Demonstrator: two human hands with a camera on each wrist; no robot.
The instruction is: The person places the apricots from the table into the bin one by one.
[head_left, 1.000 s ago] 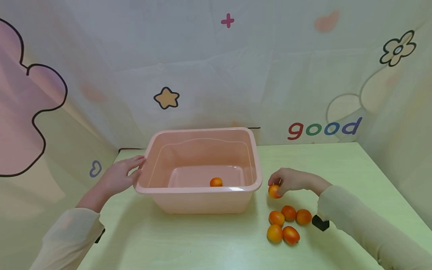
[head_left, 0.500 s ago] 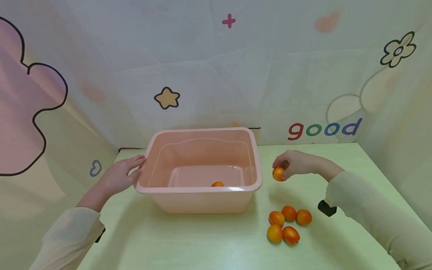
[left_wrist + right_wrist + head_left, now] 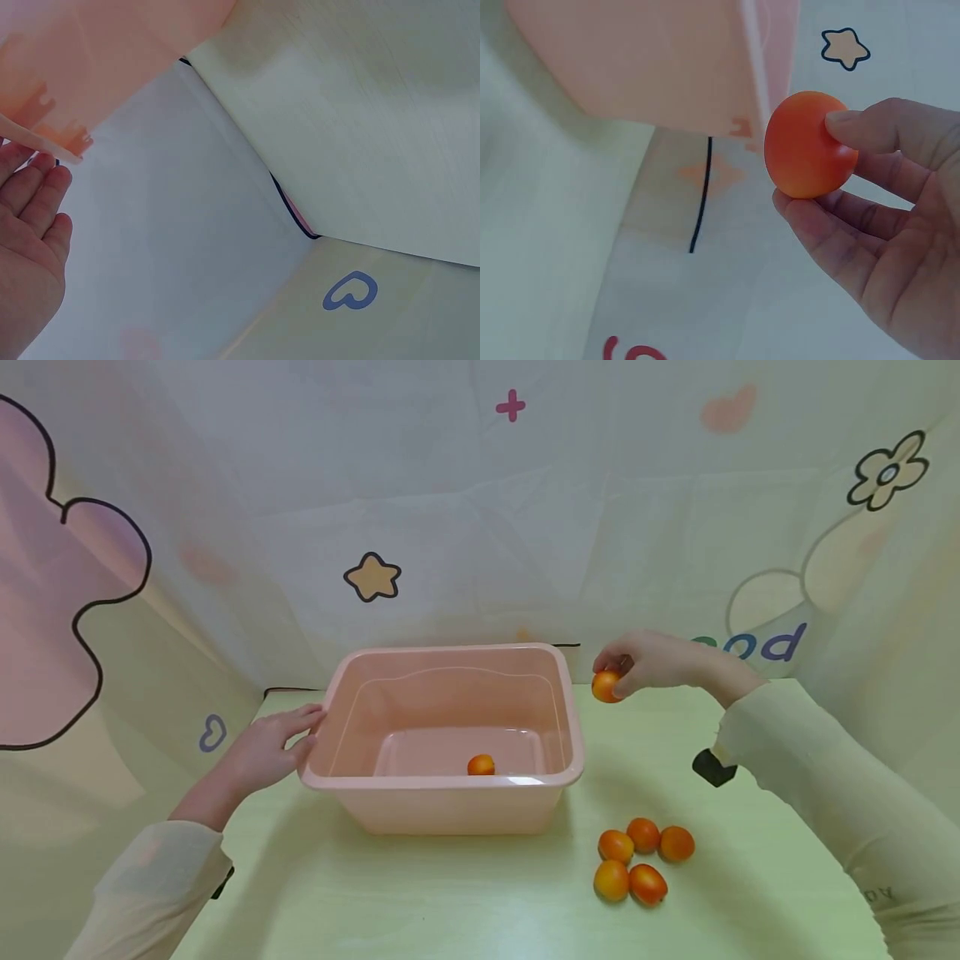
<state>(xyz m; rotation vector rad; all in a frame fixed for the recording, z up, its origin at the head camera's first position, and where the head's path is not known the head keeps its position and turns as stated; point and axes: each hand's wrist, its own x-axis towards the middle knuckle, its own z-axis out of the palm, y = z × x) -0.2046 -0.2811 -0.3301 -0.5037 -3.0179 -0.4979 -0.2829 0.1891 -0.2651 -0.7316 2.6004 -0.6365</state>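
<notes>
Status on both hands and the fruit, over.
Right hand pinching orange fruit midair, right of pink tub. Left hand touching tub's left edge. One fruit inside, five more on table. No obstruction seen.

Tub (image 3: 450, 810): plain pale pink. Held fruit (image 3: 806, 146): red-orange, grading to yellow-orange along its lower edge. Fruit in the tub (image 3: 481, 766): bright orange. Loose fruits (image 3: 647, 880): deep orange to red-orange, one more yellowish. Table (image 3: 450, 893): pale yellow-green. Sleeves (image 3: 810, 777): cream, with small black blocks (image 3: 714, 767) at the cuffs. Backdrop (image 3: 450, 485): pale grey-white, printed with a black-outlined, orange-yellow star (image 3: 372, 577); a magenta cross (image 3: 511, 406); a black-outlined, cream flower (image 3: 888, 474); a violet-blue heart (image 3: 366, 296); a black-edged, lilac-pink shape (image 3: 45, 585); and letters (image 3: 782, 645) in red, green, blue and violet.
</notes>
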